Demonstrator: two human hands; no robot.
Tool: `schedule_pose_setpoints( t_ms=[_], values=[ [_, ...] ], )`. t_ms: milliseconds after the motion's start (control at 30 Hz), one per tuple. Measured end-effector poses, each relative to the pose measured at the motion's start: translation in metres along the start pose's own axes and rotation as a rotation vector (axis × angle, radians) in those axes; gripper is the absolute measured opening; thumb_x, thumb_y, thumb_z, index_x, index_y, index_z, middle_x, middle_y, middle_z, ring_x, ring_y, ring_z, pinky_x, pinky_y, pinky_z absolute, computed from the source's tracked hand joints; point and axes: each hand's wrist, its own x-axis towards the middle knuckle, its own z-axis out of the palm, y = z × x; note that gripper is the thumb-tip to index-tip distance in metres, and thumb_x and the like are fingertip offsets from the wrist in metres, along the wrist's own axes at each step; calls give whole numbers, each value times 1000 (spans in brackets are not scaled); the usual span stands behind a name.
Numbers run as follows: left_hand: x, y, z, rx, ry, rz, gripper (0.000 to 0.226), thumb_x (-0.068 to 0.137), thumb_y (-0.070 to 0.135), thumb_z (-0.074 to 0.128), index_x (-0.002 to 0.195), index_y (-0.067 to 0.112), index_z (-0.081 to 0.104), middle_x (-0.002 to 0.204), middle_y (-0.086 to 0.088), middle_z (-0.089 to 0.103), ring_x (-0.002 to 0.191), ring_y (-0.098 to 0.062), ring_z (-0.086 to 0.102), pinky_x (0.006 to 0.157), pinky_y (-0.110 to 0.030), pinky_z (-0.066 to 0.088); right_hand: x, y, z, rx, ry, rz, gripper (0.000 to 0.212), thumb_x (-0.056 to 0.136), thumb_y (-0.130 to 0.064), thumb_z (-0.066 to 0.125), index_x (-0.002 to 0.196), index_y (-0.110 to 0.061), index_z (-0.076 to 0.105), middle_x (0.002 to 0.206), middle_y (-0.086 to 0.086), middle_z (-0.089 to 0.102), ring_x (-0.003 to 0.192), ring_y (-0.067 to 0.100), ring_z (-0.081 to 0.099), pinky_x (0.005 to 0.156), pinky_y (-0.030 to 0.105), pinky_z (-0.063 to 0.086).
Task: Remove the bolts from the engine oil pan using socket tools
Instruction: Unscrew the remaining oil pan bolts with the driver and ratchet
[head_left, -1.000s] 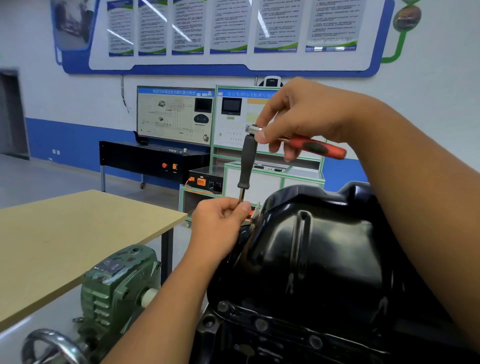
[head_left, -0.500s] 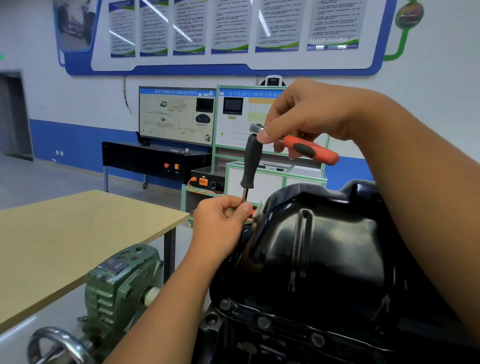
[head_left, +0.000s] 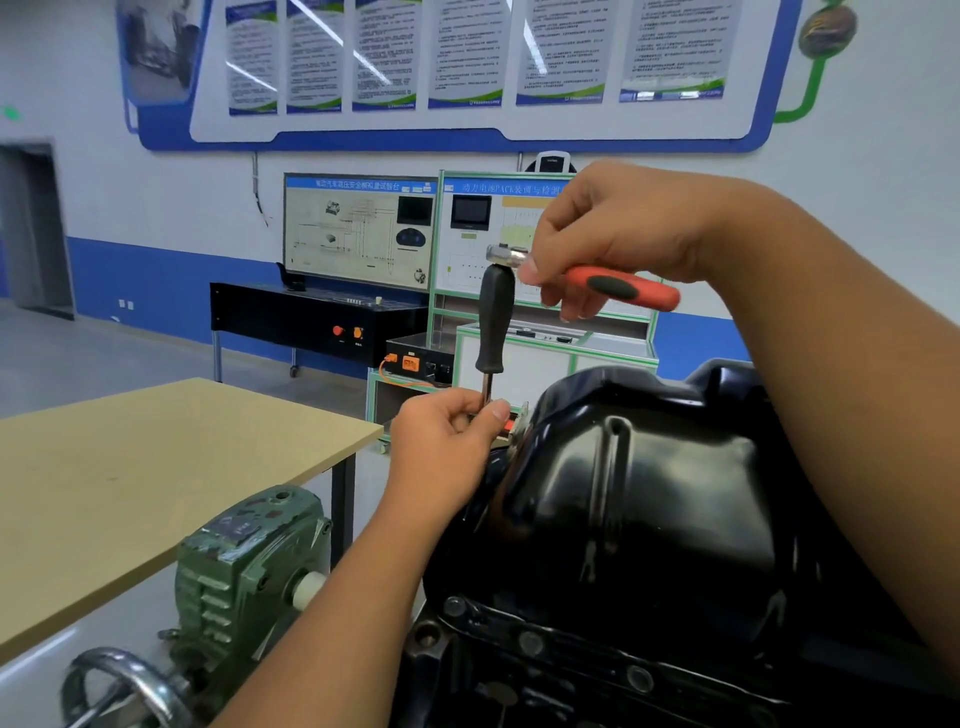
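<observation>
The black engine oil pan fills the lower right, with a row of bolts along its near flange. A ratchet with a red and black handle sits on top of an upright black extension driver at the pan's far left edge. My right hand grips the ratchet handle near its chrome head. My left hand pinches the thin metal shaft at the driver's lower end. The socket and the bolt under it are hidden behind my left hand.
A green gearbox with a chrome hand wheel stands at the lower left of the engine stand. A beige table lies to the left. Training panels and a black console stand along the far wall.
The red ratchet handle has swung slightly, its free end dropping and turning further right. My left hand stays on the shaft in the same place.
</observation>
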Motion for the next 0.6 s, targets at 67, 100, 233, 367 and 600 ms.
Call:
schedule_pose_setpoints(
  t_ms=[67,100,233,367,600],
  values=[
    [-1,-1,1,-104,-46,-39,31,98,17,67,74,-3,63,56,-9,39,54,-17,32,56,-30,27,0,0,0,-67,51,-16,12,85,-13,80,88,-2,76,70,9,73,58,19,67,47,34,54],
    [-1,-1,1,-129,-67,-56,28,100,17,64,78,-1,66,58,-9,46,55,-17,37,56,-30,31,0,1,1,-110,73,-20,3,86,-10,78,89,-8,78,68,6,70,54,18,59,45,31,45],
    [-1,2,-1,-55,-62,-40,28,102,16,58,80,12,74,61,-5,63,56,-4,50,56,-18,41,2,3,0,-171,97,9,11,88,-16,78,86,-6,76,76,10,76,65,23,69,67,42,54],
    [1,0,-1,-1,0,-17,19,97,18,67,81,16,78,63,-18,62,58,-11,47,58,-25,43,-1,1,-4,-3,-38,1,34,78,-34,84,76,-2,73,73,21,73,71,33,74,74,46,60],
    [1,-1,-1,-35,44,-31,23,93,16,73,70,16,72,46,14,33,47,-5,29,49,-16,31,3,4,-2,-195,135,22,4,82,-7,77,85,-9,79,70,7,72,59,18,62,60,34,48]
  ],
)
